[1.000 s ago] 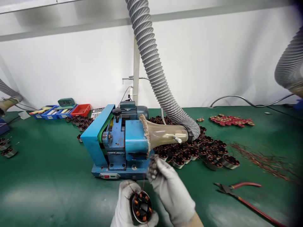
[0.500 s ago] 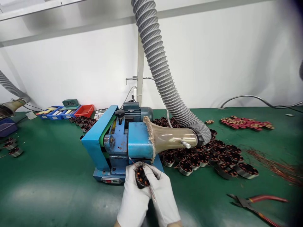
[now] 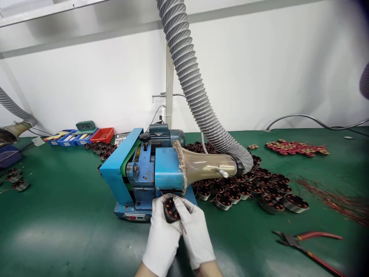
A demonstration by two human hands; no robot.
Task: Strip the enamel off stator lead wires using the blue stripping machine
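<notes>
Coil ring (image 3: 172, 212) is up at bottom ctr of the frame, held btwn two white-gloved hands, tilted, its dark inner side w/ copper windings showing. L hand (image 3: 162, 231) is curled round the ring's left & lower side, fingers bent in on it. R hand (image 3: 192, 227) pinches the ring's upper-right edge, thumb against it; tips partly hidden, so can't tell if a wire's caught there too. Thin wire sticks out past the ring's upper left; another runs down by the R glove.

Both hands are just in front of the blue machine (image 3: 168, 167), mid-frame; can't tell from here if ring & machine touch. Tan hood (image 3: 206, 165) sits on the machine's right side, w/ grey ribbed hose (image 3: 193, 77) running up to top ctr.

More rings (image 3: 295, 204) packed on the green table (image 3: 72, 234), right of ctr, beyond & below the hood. Red-&-yellow rings (image 3: 296, 148) mid right, loose copper wires (image 3: 336, 201) nr the right edge. Red-handled pliers (image 3: 294, 241) lie lower right, handles spread. Mid left: red tray (image 3: 103, 135) beside blue bins (image 3: 67, 141), green clock (image 3: 85, 125) behind, reads 2:56.
</notes>
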